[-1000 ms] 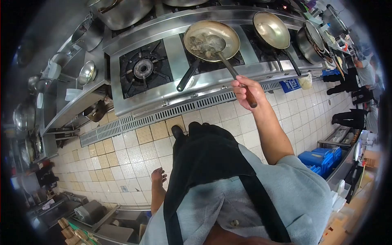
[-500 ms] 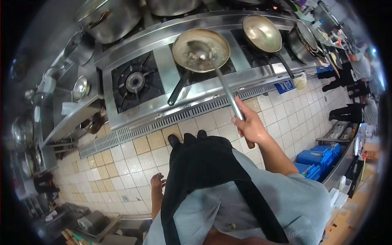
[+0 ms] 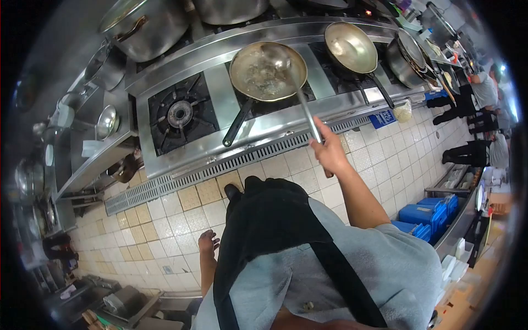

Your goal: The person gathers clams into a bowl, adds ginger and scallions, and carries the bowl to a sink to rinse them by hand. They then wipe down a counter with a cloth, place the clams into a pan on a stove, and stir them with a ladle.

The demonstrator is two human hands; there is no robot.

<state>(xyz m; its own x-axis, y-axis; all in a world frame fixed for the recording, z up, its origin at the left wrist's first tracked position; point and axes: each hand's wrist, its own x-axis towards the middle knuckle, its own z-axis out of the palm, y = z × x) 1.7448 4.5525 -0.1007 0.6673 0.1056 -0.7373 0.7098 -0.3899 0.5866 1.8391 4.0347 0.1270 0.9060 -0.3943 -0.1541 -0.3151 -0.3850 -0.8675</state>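
My right hand (image 3: 331, 155) is closed around the handle of a long metal ladle (image 3: 307, 113). The ladle's bowl is inside a frying pan (image 3: 238, 71), toward its far side. Bubbly, pale liquid with darker bits covers the pan's bottom; I cannot make out what they are. The pan sits on a burner, its black handle pointing toward me and untouched. Low at my side hangs my left hand (image 3: 208, 242), holding nothing, its fingers loosely bent and apart.
Left of the pan is an uncovered burner (image 3: 180, 113). A second frying pan (image 3: 352, 48) and a pot (image 3: 406, 60) stand to the right. Large stockpots (image 3: 151, 33) line the back. Blue bins (image 3: 423, 214) and several people (image 3: 484, 93) are at the right.
The ladle's bowl has moved from the middle of the pan to its far side. My right hand has shifted slightly forward with it. The pan stays on its burner.
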